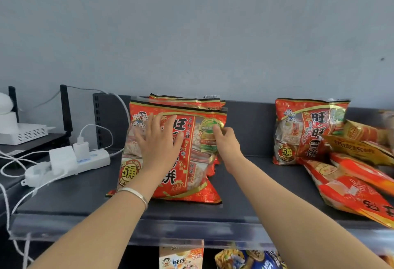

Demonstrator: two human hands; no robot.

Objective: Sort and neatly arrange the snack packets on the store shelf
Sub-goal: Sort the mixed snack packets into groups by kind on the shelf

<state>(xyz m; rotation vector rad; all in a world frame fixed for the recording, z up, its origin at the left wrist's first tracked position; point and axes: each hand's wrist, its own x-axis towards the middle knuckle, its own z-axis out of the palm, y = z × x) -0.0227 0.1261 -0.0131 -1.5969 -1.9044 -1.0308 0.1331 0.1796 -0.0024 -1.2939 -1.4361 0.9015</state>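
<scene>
Head view: left hand (158, 140) spread flat on the leaning red rice-cracker packet (191, 175) at mid shelf (64, 200), right hand (227, 140) grip pinching its right edge; the slick base may slide nearward if released.

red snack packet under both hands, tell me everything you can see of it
The red snack packet is a glossy, crinkled plastic bag with gold trim, a cartoon figure at its top left, a round green-gold badge and a yellow 5 badge. It stands on the dark shelf, leaning back on like packets behind it. The left hand presses flat on its face; the right hand grips its right edge.
</scene>
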